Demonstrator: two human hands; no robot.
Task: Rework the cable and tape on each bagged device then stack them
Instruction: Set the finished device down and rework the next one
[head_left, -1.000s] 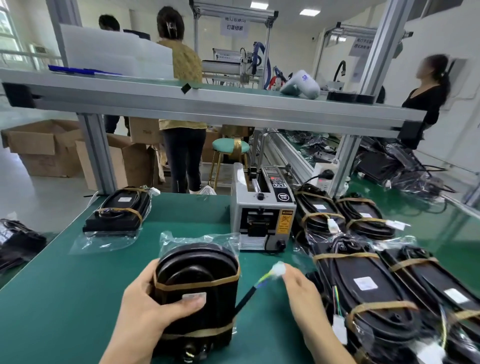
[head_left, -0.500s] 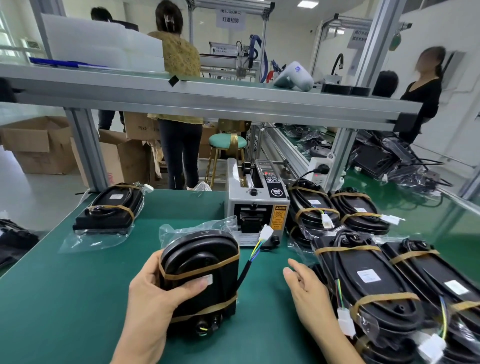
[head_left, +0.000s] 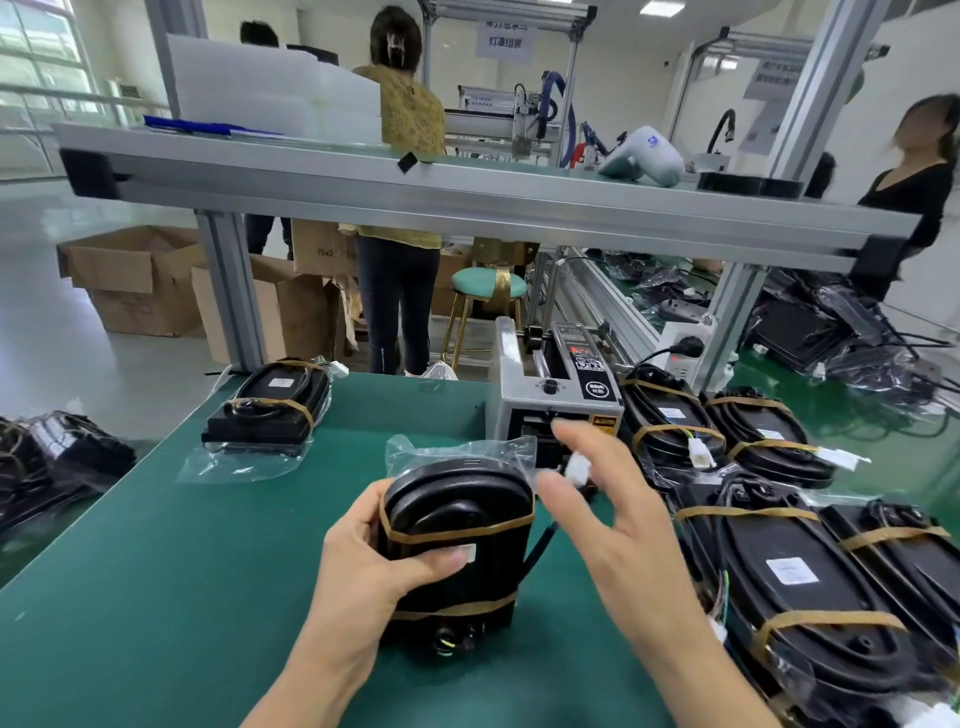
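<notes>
Many bagged devices (head_left: 670, 423) across green bench mat (head_left: 156, 571), factory floor beyond.

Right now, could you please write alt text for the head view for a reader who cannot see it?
The left hand grips a bagged black device upright on the green table, while the open right hand reaches toward its white cable connector before a tape dispenser.

counter (head_left: 156, 597): green mat | far-left: one bagged device (head_left: 270, 408) | far-centre: tape dispenser (head_left: 556, 395) | right: bagged devices (head_left: 779, 561) lay massed
</notes>
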